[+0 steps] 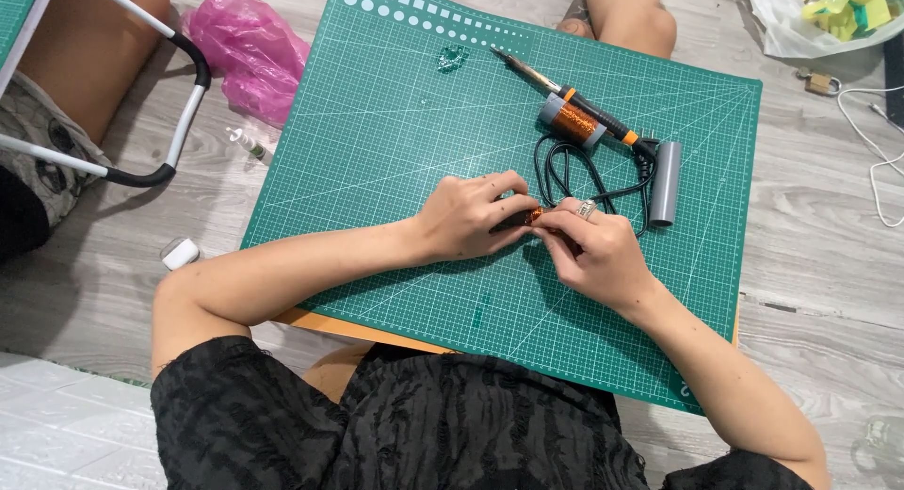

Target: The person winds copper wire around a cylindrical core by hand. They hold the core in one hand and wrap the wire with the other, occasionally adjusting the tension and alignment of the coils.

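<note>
My left hand (471,215) and my right hand (591,247) meet over the middle of a green cutting mat (395,160). Between their fingertips they pinch a small dark piece wound with copper-coloured wire (533,213). A ring shows on a finger of my right hand. Most of the small piece is hidden under my fingers. Just beyond my hands lies a soldering iron (574,99) with an orange and black handle, resting across a grey spool of copper wire (572,122). Its black cord (565,175) loops beside my right hand.
A grey tube (665,182) lies on the mat at the right. A small clear object (452,57) sits near the mat's far edge. A pink plastic bag (247,52), a small bottle (247,144) and a white cap (180,254) lie on the floor at left.
</note>
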